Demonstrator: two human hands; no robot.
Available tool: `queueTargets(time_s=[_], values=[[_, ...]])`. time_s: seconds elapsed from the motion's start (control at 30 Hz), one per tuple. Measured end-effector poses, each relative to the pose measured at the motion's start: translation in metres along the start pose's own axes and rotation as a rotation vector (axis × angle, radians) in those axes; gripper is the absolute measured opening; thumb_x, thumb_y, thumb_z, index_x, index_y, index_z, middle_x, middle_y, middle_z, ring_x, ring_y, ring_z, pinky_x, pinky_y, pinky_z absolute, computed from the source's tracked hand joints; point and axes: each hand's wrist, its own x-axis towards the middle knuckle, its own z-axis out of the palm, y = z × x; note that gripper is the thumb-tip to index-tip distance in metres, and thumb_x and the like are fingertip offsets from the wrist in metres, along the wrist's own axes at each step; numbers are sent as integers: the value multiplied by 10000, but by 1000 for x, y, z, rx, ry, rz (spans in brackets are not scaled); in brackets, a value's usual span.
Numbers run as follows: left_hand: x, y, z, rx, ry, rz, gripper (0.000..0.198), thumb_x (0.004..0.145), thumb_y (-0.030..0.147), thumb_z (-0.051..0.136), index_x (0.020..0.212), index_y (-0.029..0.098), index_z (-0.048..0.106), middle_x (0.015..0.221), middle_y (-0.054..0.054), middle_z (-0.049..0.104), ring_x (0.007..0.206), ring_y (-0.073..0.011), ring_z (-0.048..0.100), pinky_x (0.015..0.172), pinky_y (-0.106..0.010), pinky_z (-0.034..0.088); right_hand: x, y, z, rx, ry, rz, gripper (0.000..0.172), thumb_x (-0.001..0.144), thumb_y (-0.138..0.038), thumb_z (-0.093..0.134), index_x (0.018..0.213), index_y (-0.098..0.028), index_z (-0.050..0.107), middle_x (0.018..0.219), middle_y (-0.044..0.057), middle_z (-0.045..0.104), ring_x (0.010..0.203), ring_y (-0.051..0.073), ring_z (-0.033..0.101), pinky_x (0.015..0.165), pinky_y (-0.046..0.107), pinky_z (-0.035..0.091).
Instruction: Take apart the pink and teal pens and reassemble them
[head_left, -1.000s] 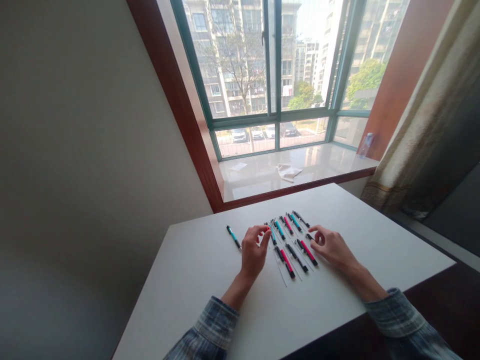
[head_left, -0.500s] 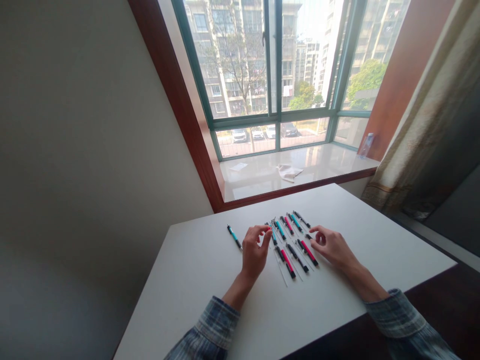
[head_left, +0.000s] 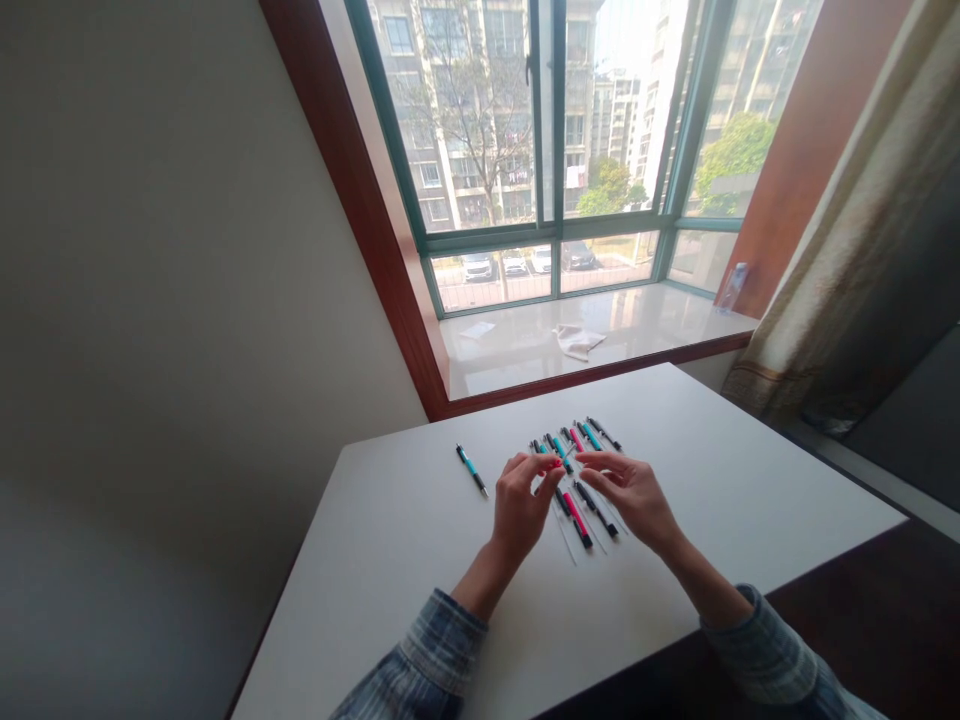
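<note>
My left hand [head_left: 523,503] pinches a small red pen part [head_left: 557,463] between thumb and fingertips, above the rows of pens. A thin silvery piece sticks out near those fingertips. My right hand [head_left: 631,492] faces it from the right, thumb and index finger curled into a pinch close to the red part. What the right fingertips hold, if anything, is too small to make out. Beneath and around the hands lie taken-apart pens, among them a pink and black pen barrel [head_left: 577,520], a black barrel [head_left: 596,512] and a turquoise barrel [head_left: 592,436]; the hands hide some of them.
A whole turquoise and black pen [head_left: 472,471] lies apart on the white table [head_left: 405,560], left of my hands. Thin refills lie between the barrels. Behind the table are a windowsill [head_left: 510,372] with a crumpled cloth [head_left: 578,342], and a curtain [head_left: 817,270] at right.
My right hand has moved left from the right edge of the pen rows up to my left hand. The left hand has shifted slightly right, still pinching the red part.
</note>
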Motion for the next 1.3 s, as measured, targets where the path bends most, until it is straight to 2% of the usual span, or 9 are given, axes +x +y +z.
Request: queueTargets(time_s=[0.13, 0.33, 0.5, 0.63, 0.77, 0.93, 1.0, 1.13, 1.3], values=[[-2, -3, 0, 31, -53, 64, 177, 987, 358, 621, 1021, 221, 726, 900, -52, 756, 841, -216, 674, 794, -355, 521, -2, -14, 21, 176, -61, -11, 318, 785, -471, 802, 1011, -247, 788, 970, 51, 772, 915, 247, 712, 828, 371, 592], [0, -2, -2, 58, -96, 85, 211, 993, 391, 606, 1016, 222, 729, 889, -58, 759, 820, -215, 672, 790, -367, 520, -2, -19, 24, 210, -35, -30, 247, 822, -479, 778, 882, -240, 791, 916, 51, 774, 910, 255, 711, 884, 397, 572], [0, 0, 0, 30, -171, 72, 226, 1030, 377, 523, 978, 216, 673, 907, -61, 733, 841, -217, 647, 802, -359, 499, 3, -17, 2, 215, 199, -39, 267, 812, -475, 791, 909, -228, 767, 991, 58, 767, 912, 234, 698, 833, 360, 566], [1, 5, -2, -53, -191, -69, 276, 1067, 343, 389, 979, 208, 613, 841, -30, 654, 758, -184, 592, 708, -303, 465, 2, -15, -18, 189, 354, -64, 297, 843, -492, 756, 973, -225, 743, 1037, 77, 768, 946, 239, 709, 818, 354, 578], [4, 12, -4, -212, -196, -206, 302, 1050, 415, 421, 997, 196, 621, 684, 35, 516, 605, -140, 465, 595, -261, 380, -10, -4, -13, 130, 251, 12, 358, 812, -514, 783, 988, -205, 746, 945, 82, 779, 917, 262, 731, 871, 403, 590], [6, 11, -1, -413, -240, -302, 376, 930, 514, 636, 1011, 159, 729, 550, 78, 367, 510, -105, 325, 503, -241, 273, -23, 5, 12, 75, 111, 43, 332, 813, -517, 782, 969, -224, 774, 989, 80, 786, 933, 283, 744, 879, 413, 600], [6, 9, 1, -463, -233, -321, 396, 882, 529, 696, 991, 154, 762, 531, 72, 408, 501, -101, 349, 499, -236, 293, -25, 5, 18, 62, 71, 40, 323, 823, -514, 774, 964, -224, 788, 969, 80, 791, 925, 287, 749, 871, 415, 604], [7, 8, 2, -535, -240, -313, 396, 858, 535, 721, 859, 144, 782, 702, -34, 671, 628, -146, 545, 607, -264, 437, -27, 2, 20, 80, 27, 47, 324, 811, -500, 792, 973, -220, 808, 970, 89, 799, 947, 300, 754, 894, 430, 601], [8, 9, 1, -537, -284, -307, 397, 866, 501, 724, 771, 116, 750, 690, -39, 662, 635, -141, 526, 615, -253, 415, -29, 0, 19, 105, 30, 63, 340, 790, -495, 814, 948, -194, 808, 953, 103, 800, 928, 296, 757, 873, 409, 604]])
